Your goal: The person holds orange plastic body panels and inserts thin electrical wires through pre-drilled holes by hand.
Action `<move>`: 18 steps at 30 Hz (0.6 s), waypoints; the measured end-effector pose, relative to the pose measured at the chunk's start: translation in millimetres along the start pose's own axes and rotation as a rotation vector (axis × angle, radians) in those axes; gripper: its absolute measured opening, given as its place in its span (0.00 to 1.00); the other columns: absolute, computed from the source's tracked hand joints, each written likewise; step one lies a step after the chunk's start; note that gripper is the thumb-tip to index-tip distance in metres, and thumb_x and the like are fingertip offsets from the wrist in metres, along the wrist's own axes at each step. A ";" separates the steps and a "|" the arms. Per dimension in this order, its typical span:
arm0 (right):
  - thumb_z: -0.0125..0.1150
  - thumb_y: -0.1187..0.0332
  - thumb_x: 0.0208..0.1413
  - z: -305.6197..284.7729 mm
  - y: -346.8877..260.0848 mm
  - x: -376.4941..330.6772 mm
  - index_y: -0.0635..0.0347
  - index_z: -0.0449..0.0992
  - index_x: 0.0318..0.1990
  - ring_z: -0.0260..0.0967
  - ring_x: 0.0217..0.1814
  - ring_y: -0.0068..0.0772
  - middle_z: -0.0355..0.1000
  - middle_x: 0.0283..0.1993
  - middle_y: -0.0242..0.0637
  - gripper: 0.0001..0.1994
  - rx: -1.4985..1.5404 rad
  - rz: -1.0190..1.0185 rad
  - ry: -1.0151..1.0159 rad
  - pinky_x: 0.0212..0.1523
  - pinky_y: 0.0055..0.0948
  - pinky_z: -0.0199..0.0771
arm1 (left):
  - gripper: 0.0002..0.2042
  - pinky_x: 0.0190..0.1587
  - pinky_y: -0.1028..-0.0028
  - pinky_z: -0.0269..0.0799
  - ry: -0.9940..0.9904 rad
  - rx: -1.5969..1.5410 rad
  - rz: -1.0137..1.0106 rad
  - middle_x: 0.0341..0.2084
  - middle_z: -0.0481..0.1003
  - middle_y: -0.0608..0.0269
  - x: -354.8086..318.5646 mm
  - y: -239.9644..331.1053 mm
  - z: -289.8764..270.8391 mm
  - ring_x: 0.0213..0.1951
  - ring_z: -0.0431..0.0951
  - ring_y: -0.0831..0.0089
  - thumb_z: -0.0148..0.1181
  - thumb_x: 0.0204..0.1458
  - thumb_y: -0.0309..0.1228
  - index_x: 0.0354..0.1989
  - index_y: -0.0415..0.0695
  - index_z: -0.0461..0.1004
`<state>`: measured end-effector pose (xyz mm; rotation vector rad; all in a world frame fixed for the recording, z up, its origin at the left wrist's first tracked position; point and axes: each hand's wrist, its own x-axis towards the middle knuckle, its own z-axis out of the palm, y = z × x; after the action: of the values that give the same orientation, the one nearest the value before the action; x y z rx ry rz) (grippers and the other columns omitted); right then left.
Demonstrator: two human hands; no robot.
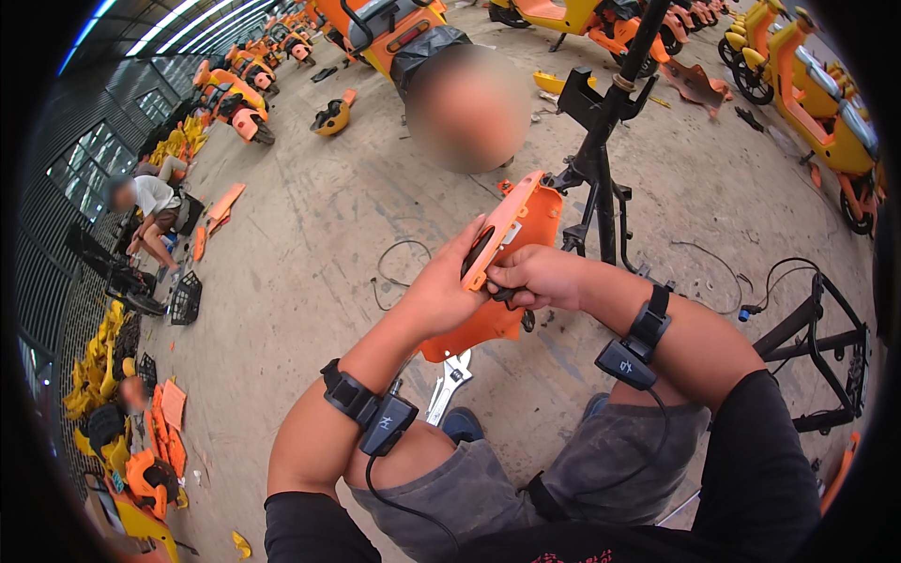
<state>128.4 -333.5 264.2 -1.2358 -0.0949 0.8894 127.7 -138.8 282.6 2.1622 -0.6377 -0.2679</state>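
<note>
An orange plastic scooter panel (537, 228) is tilted up in front of me, with a dark oval inset along its narrow edge. My left hand (446, 289) is closed on the left side of this panel. Against the panel's inner side, my right hand (542, 276) pinches a small dark part (507, 294), mostly covered by the fingers. Just beyond the panel stands a black metal scooter frame (593, 155). A silver adjustable wrench (452, 377) shows below the panel, close to my left knee.
Another bare black frame (826, 342) is at my right. Loose cables (402, 246) lie on the concrete floor. Orange and yellow scooters (807, 113) line the far side and right. A person (155, 211) sits at the left near a black basket (185, 298) and piled panels (99, 361).
</note>
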 end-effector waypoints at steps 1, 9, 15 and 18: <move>0.50 0.60 0.66 0.3 0.2 0.4 0.63 0.74 0.40 0.49 0.17 0.14 0.70 0.31 0.29 0.14 -0.052 -0.007 0.004 0.14 0.17 0.48 | 0.40 0.56 0.71 0.68 -0.018 -0.145 -0.036 0.58 0.66 0.53 -0.4 1.4 -0.2 0.57 0.70 0.65 0.55 0.48 0.14 0.71 0.43 0.45; 0.47 0.54 0.67 -2.4 5.1 2.7 0.59 0.74 0.40 0.51 0.17 0.15 0.75 0.36 0.32 0.17 -0.223 -0.096 0.060 0.18 0.19 0.54 | 0.38 0.49 0.73 0.71 -0.034 -0.299 -0.186 0.50 0.71 0.56 -1.2 16.8 -5.1 0.44 0.75 0.71 0.53 0.50 0.17 0.71 0.41 0.45; 0.53 0.62 0.63 8.3 7.0 1.1 0.66 0.73 0.44 0.73 0.34 0.28 0.77 0.37 0.38 0.14 -0.586 -0.338 0.211 0.36 0.28 0.73 | 0.39 0.55 0.73 0.66 -0.040 -0.287 -0.223 0.52 0.71 0.54 -2.2 26.4 -5.8 0.52 0.73 0.68 0.53 0.47 0.18 0.71 0.40 0.46; 0.54 0.66 0.61 14.6 4.8 -1.1 0.69 0.73 0.44 0.76 0.42 0.34 0.77 0.37 0.42 0.13 -0.692 -0.380 0.248 0.44 0.33 0.74 | 0.40 0.56 0.74 0.65 0.008 -0.122 -0.163 0.53 0.71 0.54 -3.5 14.9 -5.4 0.54 0.72 0.67 0.51 0.44 0.18 0.71 0.41 0.47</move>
<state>117.6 -322.6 266.0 -1.8816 -0.4513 0.3631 121.7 -140.9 297.6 2.0988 -0.4295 -0.3759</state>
